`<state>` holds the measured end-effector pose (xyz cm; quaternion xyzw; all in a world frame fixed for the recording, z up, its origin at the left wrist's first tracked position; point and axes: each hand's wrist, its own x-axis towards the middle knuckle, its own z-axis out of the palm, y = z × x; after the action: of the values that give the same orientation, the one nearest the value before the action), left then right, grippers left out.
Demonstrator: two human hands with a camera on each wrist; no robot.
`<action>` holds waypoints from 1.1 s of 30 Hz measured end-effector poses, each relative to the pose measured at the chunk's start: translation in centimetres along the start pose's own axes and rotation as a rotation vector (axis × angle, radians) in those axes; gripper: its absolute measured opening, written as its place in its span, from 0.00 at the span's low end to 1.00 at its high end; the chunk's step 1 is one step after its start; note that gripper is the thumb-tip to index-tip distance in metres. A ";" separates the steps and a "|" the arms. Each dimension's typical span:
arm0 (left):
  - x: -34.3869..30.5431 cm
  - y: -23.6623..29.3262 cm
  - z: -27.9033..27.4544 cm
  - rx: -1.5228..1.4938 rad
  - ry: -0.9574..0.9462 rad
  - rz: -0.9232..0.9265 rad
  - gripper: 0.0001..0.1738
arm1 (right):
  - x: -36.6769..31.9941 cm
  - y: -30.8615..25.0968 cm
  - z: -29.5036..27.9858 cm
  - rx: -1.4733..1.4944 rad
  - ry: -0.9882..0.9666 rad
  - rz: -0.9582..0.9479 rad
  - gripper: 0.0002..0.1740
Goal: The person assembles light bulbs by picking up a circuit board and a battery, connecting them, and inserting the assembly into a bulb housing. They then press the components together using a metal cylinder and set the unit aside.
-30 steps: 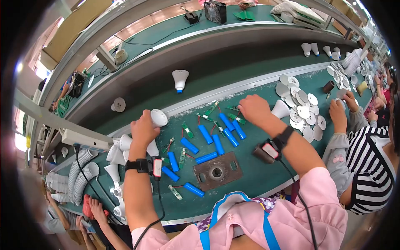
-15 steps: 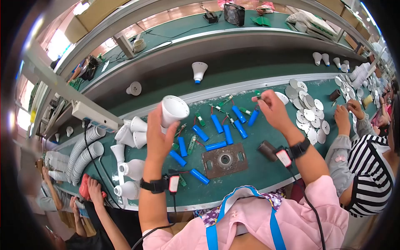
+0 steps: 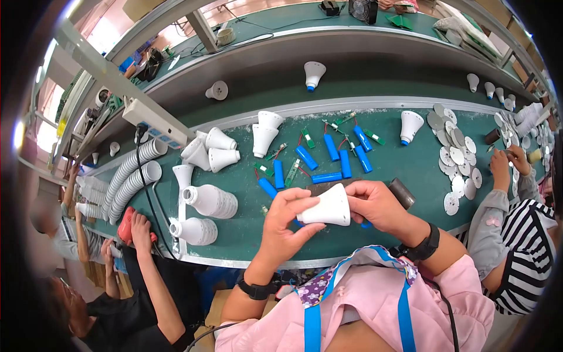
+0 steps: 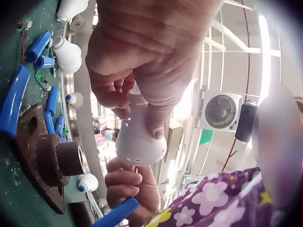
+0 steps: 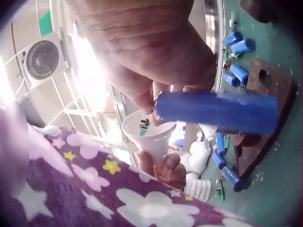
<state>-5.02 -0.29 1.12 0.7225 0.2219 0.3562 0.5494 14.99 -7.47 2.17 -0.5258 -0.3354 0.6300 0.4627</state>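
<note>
1. Head view, change: left hand (image 3: 283, 226) and right hand (image 3: 375, 205) have come together before the person's chest, above the near side of the worktop (image 3: 252, 234). Half a second ago they were well apart, the right one pinching a small green part beyond the loose cells (image 3: 326, 178).
2. Head view, workpiece: white housing (image 3: 331, 208) now lies tilted on its side between the hands, wide mouth toward the right one; earlier the mouth faced up. Left fingers are wrapped about its narrower part. Right fingers are curled at the rim; what they pinch cannot be told from here. Brown plate (image 3: 316, 188) mostly hidden behind the hands.
3. Left wrist view: left thumb and fingers grip the housing near its neck. Right fingers, bent, sit just at the mouth, a single blue cell (image 4: 116, 213) beside them.
4. Right wrist view: green board (image 5: 144, 128) shows within the mouth. Right fingertips meet it there and seem to pinch its outer end; exact contact partly hidden. Single blue cell is outside the housing, close beneath the right hand. Any wire joining cell to board: not made out.
5. Reading (judgement): gathering of parts has given way to fitting; board partly in, cell not yet in.
</note>
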 end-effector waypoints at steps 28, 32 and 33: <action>-2.6 -2.0 1.1 -0.444 -0.036 -0.254 0.21 | -1.0 1.5 0.1 -0.062 -0.130 0.105 0.11; -3.1 -3.0 1.5 -0.436 0.050 -0.162 0.25 | -1.3 1.1 0.5 -0.154 -0.147 0.076 0.13; -3.0 -2.8 1.7 -0.437 0.049 -0.164 0.25 | -1.2 1.1 0.6 -0.153 -0.146 0.077 0.13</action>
<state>-5.49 -2.63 -2.57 0.5572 0.2108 0.3674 0.7142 14.21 -8.94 1.76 -0.5247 -0.3949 0.6565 0.3710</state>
